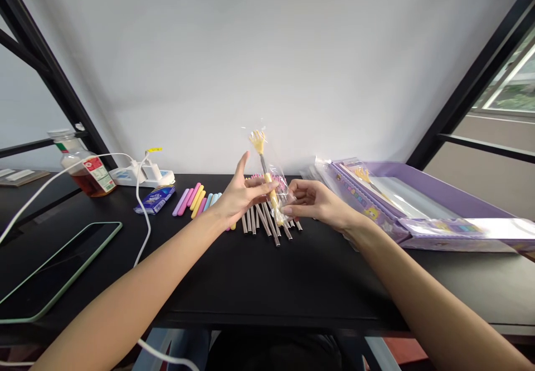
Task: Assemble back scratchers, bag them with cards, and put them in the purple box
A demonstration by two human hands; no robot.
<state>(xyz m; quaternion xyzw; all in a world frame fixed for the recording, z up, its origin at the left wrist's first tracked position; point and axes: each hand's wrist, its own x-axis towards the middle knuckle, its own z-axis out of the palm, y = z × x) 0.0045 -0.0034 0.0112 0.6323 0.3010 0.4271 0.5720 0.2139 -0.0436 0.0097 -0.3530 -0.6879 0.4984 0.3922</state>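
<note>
The left hand [238, 197] grips a yellow, hand-tipped, metal-shafted scratcher [268, 177], tilted above silver metal rods [272, 233]; slackness could drop it among them. The right hand [315, 199] pinches its clear plastic sleeve [276, 171]; tugging hard could tear that. Writing on the clear amber-filled bottle's [86, 184] red-and-white label [100, 172], glossy blue packet [155, 199] and purple cardboard box [445, 182] is illegible.

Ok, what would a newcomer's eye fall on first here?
Probably the yellow hand-shaped scratcher in clear plastic, raised centrally between the left hand and right hand, above silvery metal rods. Next, the open purple box at right, then the rounded pastel sticks left of the rods.
</note>
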